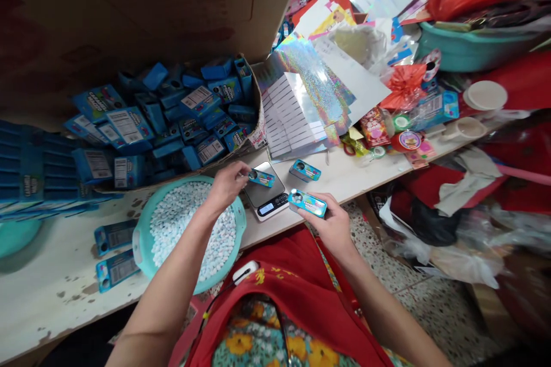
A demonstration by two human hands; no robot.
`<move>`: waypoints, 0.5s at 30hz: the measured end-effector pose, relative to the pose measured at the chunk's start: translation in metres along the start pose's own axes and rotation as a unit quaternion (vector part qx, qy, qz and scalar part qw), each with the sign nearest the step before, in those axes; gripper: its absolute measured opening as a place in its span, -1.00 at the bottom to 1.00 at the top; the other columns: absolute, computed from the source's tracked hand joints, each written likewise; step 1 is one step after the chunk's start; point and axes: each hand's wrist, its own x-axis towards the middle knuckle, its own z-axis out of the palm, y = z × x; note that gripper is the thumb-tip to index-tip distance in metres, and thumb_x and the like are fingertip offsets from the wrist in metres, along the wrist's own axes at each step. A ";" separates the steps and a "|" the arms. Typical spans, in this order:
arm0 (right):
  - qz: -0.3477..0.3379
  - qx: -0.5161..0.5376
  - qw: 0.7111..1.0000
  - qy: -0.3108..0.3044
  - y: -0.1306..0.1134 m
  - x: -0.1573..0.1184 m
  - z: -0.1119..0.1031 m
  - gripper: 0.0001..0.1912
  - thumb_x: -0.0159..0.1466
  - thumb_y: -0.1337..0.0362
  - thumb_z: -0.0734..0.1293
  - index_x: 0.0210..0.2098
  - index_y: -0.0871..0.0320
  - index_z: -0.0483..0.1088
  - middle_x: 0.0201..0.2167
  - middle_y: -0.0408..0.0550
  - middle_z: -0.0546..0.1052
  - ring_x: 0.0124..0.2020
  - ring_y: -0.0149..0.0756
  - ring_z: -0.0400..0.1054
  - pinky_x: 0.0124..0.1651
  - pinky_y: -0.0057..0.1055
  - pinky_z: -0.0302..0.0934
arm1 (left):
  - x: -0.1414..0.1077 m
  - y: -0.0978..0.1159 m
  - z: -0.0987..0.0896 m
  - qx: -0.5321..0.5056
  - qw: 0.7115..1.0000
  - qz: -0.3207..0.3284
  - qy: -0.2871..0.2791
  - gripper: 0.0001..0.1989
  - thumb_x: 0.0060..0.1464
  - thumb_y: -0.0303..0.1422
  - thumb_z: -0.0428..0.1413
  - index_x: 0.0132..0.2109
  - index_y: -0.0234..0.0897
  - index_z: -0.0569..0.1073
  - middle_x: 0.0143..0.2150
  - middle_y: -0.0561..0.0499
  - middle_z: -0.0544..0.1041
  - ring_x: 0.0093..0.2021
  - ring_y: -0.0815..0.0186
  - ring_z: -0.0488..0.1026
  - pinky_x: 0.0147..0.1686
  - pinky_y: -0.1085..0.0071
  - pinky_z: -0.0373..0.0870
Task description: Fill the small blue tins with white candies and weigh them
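My left hand is closed, its fingertips pinching the left end of a small blue candy box over the plate of a digital scale. That box has a round dark opening near my fingers. In my right hand is a second blue candy box, with pale candies showing at its hole. It is held just beyond the scale's right front corner. A third blue box lies right of the scale. Beneath my left forearm is a turquoise basin of pale blue and white candies.
A large carton full of blue boxes stands behind the basin. Two more blue boxes lie left of it. Shiny sheets, packets and a turquoise tub crowd the table's right side. Plastic bags lie below the table edge.
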 end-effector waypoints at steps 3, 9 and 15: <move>-0.030 0.005 0.999 -0.015 -0.011 -0.001 -0.006 -0.65 0.07 0.22 0.47 -0.15 0.09 0.43 -0.20 -0.06 0.44 -0.16 -0.25 0.37 -0.06 -0.29 0.26 | -0.040 -0.018 -0.031 0.094 0.993 -0.070 0.010 -0.81 0.08 -0.31 0.00 -0.21 -0.24 0.46 -0.30 0.01 0.52 -0.31 0.27 0.43 -0.32 0.43 0.26; -0.083 0.041 0.995 -0.024 -0.014 0.011 0.006 -0.64 0.05 0.25 0.48 -0.15 0.07 0.43 -0.19 -0.06 0.44 -0.14 -0.24 0.36 -0.04 -0.29 0.26 | -0.089 -0.047 -0.053 0.225 0.959 -0.168 0.048 -0.67 0.09 -0.21 0.02 -0.04 -0.24 0.43 -0.05 -0.12 0.50 -0.09 0.09 0.44 -0.15 0.29 0.32; -0.056 0.095 0.993 -0.033 -0.008 0.018 0.017 -0.58 0.00 0.18 0.50 -0.15 0.08 0.44 -0.18 -0.06 0.47 -0.14 -0.21 0.38 -0.06 -0.27 0.28 | -0.014 -0.001 0.009 0.195 0.977 0.085 -0.007 -0.49 0.06 -0.43 0.05 0.18 -0.18 0.26 0.21 -0.09 0.28 0.20 0.14 0.20 0.13 0.22 0.17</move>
